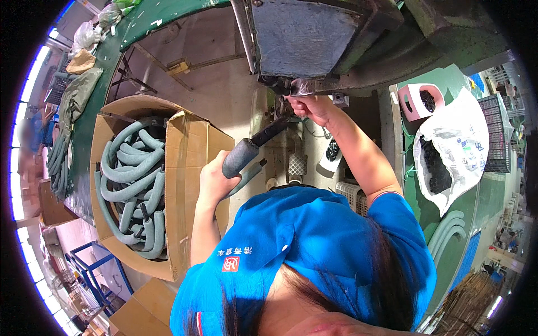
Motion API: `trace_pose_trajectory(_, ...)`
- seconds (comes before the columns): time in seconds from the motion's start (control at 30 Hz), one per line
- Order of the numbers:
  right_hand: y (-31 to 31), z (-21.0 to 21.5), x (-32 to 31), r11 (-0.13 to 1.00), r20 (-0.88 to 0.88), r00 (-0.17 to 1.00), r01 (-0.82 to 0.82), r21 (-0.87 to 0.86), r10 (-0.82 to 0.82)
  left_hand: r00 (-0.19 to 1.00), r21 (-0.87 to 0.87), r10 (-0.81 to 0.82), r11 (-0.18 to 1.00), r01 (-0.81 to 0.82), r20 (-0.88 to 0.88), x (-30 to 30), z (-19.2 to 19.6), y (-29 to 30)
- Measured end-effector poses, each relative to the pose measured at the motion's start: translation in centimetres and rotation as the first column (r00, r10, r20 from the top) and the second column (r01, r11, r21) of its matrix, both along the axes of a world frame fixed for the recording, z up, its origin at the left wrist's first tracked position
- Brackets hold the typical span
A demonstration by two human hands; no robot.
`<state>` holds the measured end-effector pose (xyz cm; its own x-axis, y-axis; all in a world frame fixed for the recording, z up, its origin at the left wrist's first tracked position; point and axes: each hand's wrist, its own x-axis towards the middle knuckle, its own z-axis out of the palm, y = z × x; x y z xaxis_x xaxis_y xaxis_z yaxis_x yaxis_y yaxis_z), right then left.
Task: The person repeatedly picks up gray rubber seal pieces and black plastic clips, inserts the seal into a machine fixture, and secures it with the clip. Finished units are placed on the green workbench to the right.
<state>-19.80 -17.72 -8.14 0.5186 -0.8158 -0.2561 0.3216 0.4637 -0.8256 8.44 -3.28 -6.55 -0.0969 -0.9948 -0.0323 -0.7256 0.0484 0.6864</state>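
Observation:
My left hand (216, 178) grips the grey foam sleeve (240, 157) on a dark metal bar (273, 130) that slants up toward the machine (305, 39). My right hand (311, 106) is closed on the bar's upper end, right under the machine's grey metal block. My blue shirt fills the lower middle of the view and hides what lies below the hands.
An open cardboard box (193, 151) at my left holds several curved grey foam-covered bars (131, 185). More of them hang over the green table edge (59, 157). At the right lie a white bag of small black parts (448, 151) and a pink container (421, 102).

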Motion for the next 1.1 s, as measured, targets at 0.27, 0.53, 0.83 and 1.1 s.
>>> trace_pose_trajectory(0.27, 4.2, 1.4, -1.6, 0.964, -0.608, 0.790, -0.094, -0.249, -0.080, 0.995, -0.052, -0.097, 0.994, 0.098, 0.028, -1.9, 0.2, -2.6)
trace_pose_trajectory(0.53, -0.5, -4.6, -2.3, 0.709, -0.569, 0.647, -0.063, -0.703, -0.507, 0.982, -0.320, -0.111, 0.935, 0.155, 0.151, -4.7, 0.1, -8.3)
trace_pose_trajectory(0.83, -1.1, -7.1, -2.3, 0.941, -0.671, 0.670, 0.138, -0.308, -0.318, 0.974, 0.021, -0.211, 0.977, 0.210, 0.081, -4.0, 0.6, -9.9)
trace_pose_trajectory(1.1, 0.6, -3.6, -1.0, 0.933, -0.547, 0.775, 0.359, -0.033, -0.318, 0.932, 0.258, -0.357, 0.908, 0.330, 0.062, -3.3, 0.1, -13.0)
